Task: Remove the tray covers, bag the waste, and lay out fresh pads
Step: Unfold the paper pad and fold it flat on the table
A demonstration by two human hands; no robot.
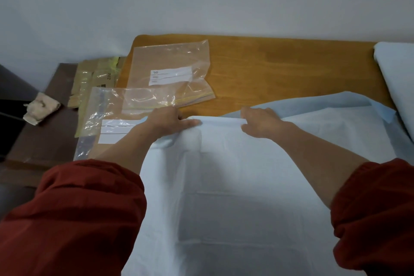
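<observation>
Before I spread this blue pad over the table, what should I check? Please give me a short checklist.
1. Left hand grips the far edge of the pad: ok.
2. Right hand grips the same edge: ok.
3. Bare table ahead of that edge: ok.
4. Far right corner of the pad flat: not ok, it is folded over.
5. Near zip bag clear of the pad: not ok, it lies under the left forearm.
6. What lies under the pad: cannot tell.
</observation>
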